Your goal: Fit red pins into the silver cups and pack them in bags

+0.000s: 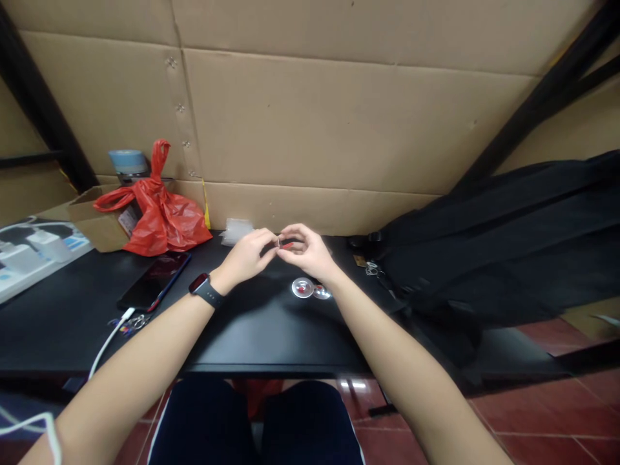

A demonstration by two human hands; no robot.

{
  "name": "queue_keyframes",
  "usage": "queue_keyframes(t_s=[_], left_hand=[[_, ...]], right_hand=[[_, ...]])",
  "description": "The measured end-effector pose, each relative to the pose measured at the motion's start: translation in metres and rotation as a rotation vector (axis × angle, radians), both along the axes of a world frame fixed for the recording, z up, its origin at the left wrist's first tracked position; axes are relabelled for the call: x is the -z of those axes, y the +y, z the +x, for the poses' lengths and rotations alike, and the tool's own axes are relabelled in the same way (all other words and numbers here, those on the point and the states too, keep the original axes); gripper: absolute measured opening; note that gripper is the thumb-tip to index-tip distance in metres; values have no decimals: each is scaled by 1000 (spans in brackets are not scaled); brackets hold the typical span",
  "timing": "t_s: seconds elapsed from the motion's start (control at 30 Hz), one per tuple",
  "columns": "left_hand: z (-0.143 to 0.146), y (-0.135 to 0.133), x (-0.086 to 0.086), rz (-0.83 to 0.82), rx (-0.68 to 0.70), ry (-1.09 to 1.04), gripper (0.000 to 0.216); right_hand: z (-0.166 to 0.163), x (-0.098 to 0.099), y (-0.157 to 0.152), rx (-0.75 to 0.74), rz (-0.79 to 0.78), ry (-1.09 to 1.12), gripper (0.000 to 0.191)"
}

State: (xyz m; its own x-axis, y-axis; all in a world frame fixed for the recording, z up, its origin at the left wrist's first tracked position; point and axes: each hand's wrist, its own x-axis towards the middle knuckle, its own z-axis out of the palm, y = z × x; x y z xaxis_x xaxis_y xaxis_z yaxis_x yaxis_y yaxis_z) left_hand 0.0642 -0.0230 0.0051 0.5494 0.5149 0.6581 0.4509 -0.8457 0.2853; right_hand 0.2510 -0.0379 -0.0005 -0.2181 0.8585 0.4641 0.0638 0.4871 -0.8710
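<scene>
Close by, two small clear dishes (310, 290) sit on the black table (261, 336), just under the right wrist. Slightly beyond and above them, the left hand (247, 255) and right hand (312, 253) meet fingertip to fingertip. Both pinch a small red piece (287, 245), which lies crosswise between them. A red bag (162, 223) sits farther back on the left.

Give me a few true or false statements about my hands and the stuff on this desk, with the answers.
The left hand and the right hand pinch a small red piece between them. True.
The left wrist is bare. False: it wears a smartwatch.
A red plastic bag lies left of the hands. True.
No phone is in view. False: a phone lies on the black desk near the red plastic bag.
</scene>
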Motion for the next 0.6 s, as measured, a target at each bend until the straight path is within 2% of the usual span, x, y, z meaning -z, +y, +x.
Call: queue_keyframes(t_s=[0.13, 0.23, 0.3, 0.43, 0.6], left_hand=[[-8, 11, 3, 7, -73, 46, 18], [-24, 25, 7, -13, -155, 93, 18], [-38, 36, 12, -50, -181, 148, 15], [-57, 52, 23, -95, -196, 204, 13], [-65, 61, 32, -126, -174, 251, 16]], right_hand=[[17, -2, 10, 209, 123, -113, 41], [54, 0, 25, 424, 181, -328, 33], [83, 4, 35, 523, 158, -441, 23], [121, 21, 50, 508, 55, -599, 24], [125, 44, 61, 457, -42, -587, 40]])
